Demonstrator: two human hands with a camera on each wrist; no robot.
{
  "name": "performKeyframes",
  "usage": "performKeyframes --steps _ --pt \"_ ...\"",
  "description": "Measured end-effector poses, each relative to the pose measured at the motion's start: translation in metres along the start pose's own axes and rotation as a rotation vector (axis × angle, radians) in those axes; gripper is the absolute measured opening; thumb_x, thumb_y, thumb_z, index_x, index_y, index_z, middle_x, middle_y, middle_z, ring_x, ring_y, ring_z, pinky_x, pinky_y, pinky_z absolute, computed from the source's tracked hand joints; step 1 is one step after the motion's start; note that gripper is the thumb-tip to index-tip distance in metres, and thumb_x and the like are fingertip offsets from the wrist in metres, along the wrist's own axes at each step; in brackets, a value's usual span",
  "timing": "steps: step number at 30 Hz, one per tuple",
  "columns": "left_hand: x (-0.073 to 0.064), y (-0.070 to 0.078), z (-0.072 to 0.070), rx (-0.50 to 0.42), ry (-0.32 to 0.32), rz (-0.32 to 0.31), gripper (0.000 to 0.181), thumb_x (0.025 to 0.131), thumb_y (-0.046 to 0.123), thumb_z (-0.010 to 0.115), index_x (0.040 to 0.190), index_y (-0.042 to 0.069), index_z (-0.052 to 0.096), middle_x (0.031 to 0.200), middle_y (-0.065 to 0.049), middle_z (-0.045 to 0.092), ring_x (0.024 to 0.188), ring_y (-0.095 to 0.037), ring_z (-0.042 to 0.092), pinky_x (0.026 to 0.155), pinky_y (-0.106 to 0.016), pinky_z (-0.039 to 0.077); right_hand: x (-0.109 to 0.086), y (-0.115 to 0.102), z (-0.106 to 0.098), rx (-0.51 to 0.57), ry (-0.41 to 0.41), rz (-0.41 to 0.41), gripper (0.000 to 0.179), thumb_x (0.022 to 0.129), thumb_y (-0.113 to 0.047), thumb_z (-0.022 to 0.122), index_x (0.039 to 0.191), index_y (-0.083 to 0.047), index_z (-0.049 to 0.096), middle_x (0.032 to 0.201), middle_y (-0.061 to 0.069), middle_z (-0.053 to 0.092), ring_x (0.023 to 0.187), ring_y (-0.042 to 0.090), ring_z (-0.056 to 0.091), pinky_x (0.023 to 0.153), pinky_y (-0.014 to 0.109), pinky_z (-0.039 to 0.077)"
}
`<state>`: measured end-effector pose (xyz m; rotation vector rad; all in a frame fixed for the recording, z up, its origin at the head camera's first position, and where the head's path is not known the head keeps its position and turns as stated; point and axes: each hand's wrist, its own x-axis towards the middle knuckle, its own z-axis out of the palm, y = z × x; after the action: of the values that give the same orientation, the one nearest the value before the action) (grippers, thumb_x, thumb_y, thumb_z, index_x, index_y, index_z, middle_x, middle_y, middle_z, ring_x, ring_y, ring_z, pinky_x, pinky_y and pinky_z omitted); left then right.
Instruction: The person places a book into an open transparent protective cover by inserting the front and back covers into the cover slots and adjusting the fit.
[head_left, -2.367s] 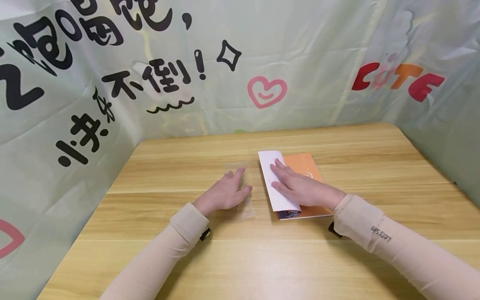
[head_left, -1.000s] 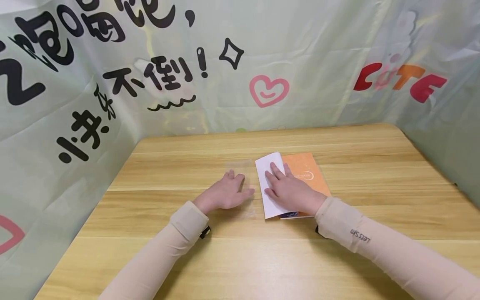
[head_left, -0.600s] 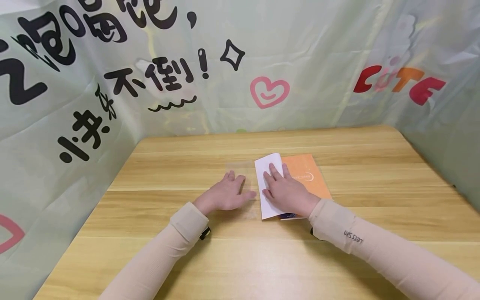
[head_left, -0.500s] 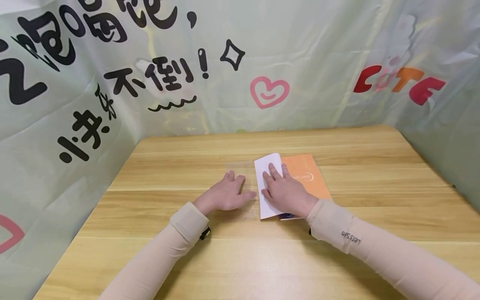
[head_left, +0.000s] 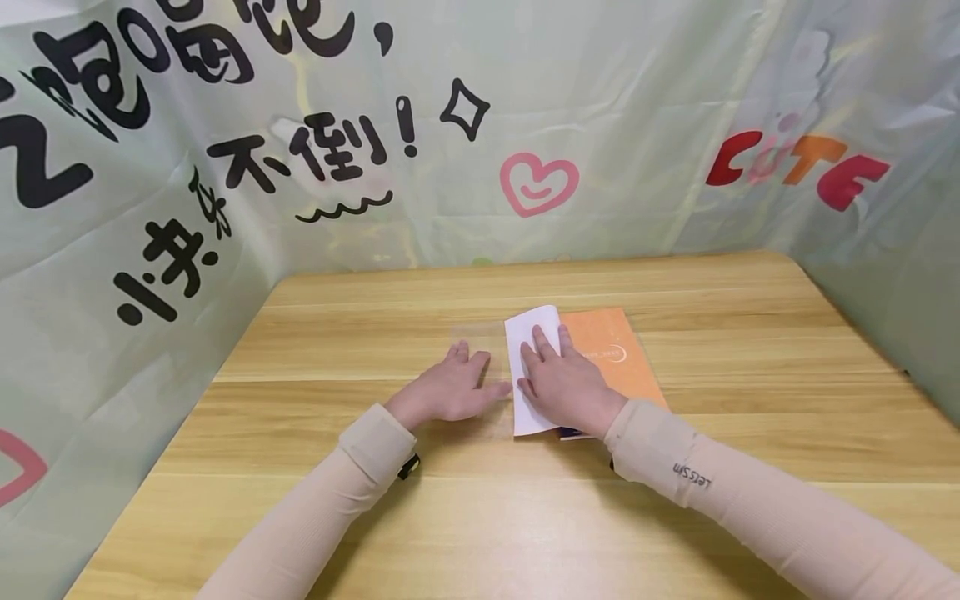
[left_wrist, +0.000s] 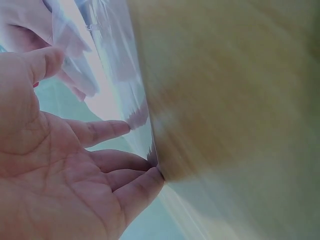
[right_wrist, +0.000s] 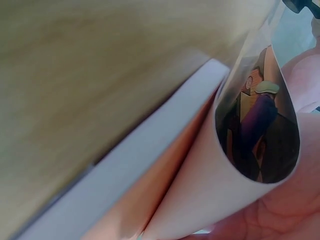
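My right hand (head_left: 564, 385) presses with spread fingers on a white paper flap (head_left: 527, 417) turned to the left on a book (head_left: 630, 367) with an orange page. In the right wrist view the flap (right_wrist: 210, 195) curls over in a loop, a dark colourful picture on its inner side, beside the book's thick white page edges (right_wrist: 150, 145). My left hand (head_left: 453, 387) lies to the left, fingers extended, over a clear plastic film (head_left: 480, 333). Its fingertips touch the film (left_wrist: 115, 50) in the left wrist view; the thumb reaches close to the flap's left edge.
Under everything is a wood-grain table (head_left: 480, 525). A pale cloth (head_left: 637, 108) with black lettering, a pink heart and coloured letters hangs behind and at both sides.
My right hand has slid left, carrying the white flap's edge left with it, and more of the orange page shows. My left hand has stayed nearly still over the film.
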<state>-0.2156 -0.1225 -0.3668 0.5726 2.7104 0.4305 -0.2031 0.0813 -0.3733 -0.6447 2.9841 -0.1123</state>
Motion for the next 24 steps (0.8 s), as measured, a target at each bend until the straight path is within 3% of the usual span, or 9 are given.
performKeyframes --steps 10,17,24 --pt "-0.0011 -0.0022 0.0042 -0.007 0.004 0.001 0.082 0.108 0.06 0.046 0.162 0.0 0.042 0.171 -0.039 0.021 0.165 -0.05 0.016 0.131 -0.061 0.028 -0.0009 -0.0042 0.0038 -0.066 0.046 -0.037 0.058 0.112 -0.032 0.055 0.157 0.005 0.049 0.168 0.032 0.035 0.156 0.061 0.03 0.126 0.06 0.036" --pt "-0.0008 -0.0018 0.0035 -0.005 0.006 0.01 0.081 0.108 0.06 0.047 0.162 0.0 0.042 0.17 -0.04 0.021 0.165 -0.051 0.015 0.131 -0.062 0.028 0.0006 -0.0039 0.0028 -0.042 0.069 -0.064 0.058 0.111 -0.027 0.057 0.154 0.011 0.049 0.166 0.037 0.036 0.159 0.051 0.033 0.132 0.063 0.023" --pt "-0.0014 -0.0012 0.0028 -0.004 0.009 0.018 0.081 0.108 0.06 0.048 0.162 0.0 0.042 0.17 -0.041 0.02 0.165 -0.051 0.015 0.131 -0.061 0.027 0.0006 -0.0049 0.0016 -0.056 0.073 -0.046 0.058 0.111 -0.03 0.057 0.155 0.009 0.049 0.167 0.036 0.035 0.156 0.059 0.031 0.13 0.061 0.03"
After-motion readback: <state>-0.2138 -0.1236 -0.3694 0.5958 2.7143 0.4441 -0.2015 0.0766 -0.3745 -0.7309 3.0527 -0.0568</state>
